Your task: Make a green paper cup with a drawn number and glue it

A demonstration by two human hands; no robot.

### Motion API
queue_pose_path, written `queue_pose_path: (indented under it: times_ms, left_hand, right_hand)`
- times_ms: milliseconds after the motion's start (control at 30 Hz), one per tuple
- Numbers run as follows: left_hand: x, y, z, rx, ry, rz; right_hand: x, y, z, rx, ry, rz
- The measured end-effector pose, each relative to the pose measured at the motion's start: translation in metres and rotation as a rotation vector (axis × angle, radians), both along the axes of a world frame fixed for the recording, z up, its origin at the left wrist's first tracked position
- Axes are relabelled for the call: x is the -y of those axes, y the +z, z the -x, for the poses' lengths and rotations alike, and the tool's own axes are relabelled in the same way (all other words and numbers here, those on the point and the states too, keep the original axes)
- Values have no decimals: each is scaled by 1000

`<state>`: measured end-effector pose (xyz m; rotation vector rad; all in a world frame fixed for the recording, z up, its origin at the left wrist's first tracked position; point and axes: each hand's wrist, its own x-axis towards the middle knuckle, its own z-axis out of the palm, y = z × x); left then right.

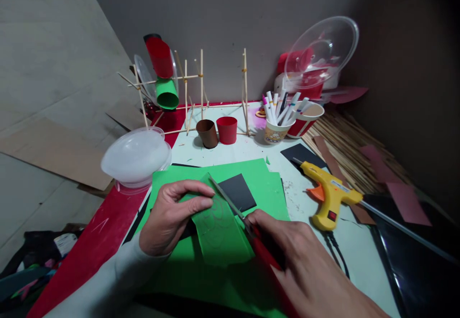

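Observation:
My left hand point(171, 215) pinches a small green foam sheet point(219, 229) with faint pencil outlines on it, thumb and fingers closed on its left edge. My right hand point(305, 265) grips red-handled scissors point(244, 220), whose blades reach along the sheet's upper right edge toward its top corner. Under the held piece lie larger green sheets point(258, 179) and a black square point(239, 191) on the white table.
A yellow glue gun point(330, 196) lies at the right, its cord trailing toward me. Brown point(207, 133) and red point(227, 130) cups stand by a wooden stick frame point(201, 93). Marker cups point(276, 129), clear plastic bowls point(136, 157) and a bundle of sticks point(345, 141) surround the work area.

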<state>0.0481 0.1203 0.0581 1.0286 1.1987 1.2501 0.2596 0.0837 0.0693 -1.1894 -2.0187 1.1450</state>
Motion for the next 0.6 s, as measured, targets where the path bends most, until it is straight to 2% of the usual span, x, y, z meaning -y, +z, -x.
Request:
queue_pose_path:
  times_ms: [167, 333, 600]
  left_hand:
    - [1, -1, 0, 0, -36, 2]
    - [3, -2, 0, -19, -98, 26]
    - [3, -3, 2, 1, -83, 6]
  right_hand:
    - [0, -5, 0, 48, 3, 67]
    - [1, -2, 4, 97, -18, 145]
    - [3, 0, 2, 94, -3, 157]
